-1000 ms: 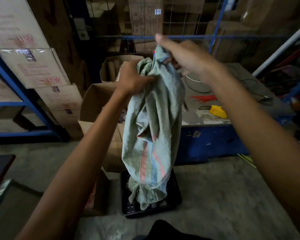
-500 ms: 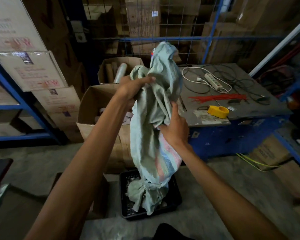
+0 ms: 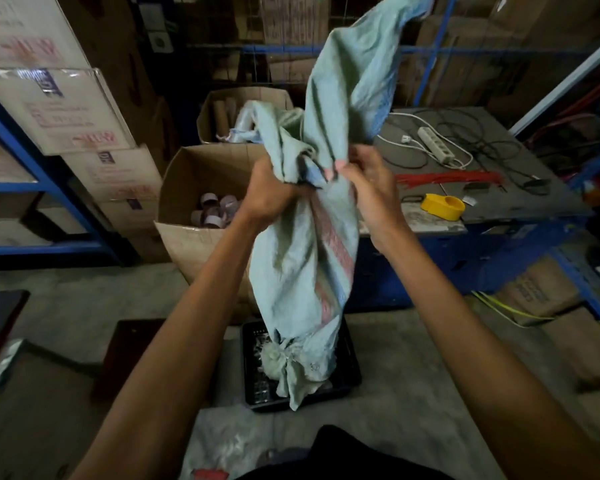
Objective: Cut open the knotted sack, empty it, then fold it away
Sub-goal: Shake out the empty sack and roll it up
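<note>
we hold pale green woven striped sack mid-length | left hand fisted round bunched cloth, right hand pinching a fold | knotted end hangs into black plastic crate, near floor | tip: we gather hand over hand, keeping knot above crate

a cardboard box holds what look like tape rolls; a power strip lies on the table.

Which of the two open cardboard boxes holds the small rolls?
The nearer box, just behind the left hand, holds the small rolls; the farther box has long tubes standing in it.
</note>
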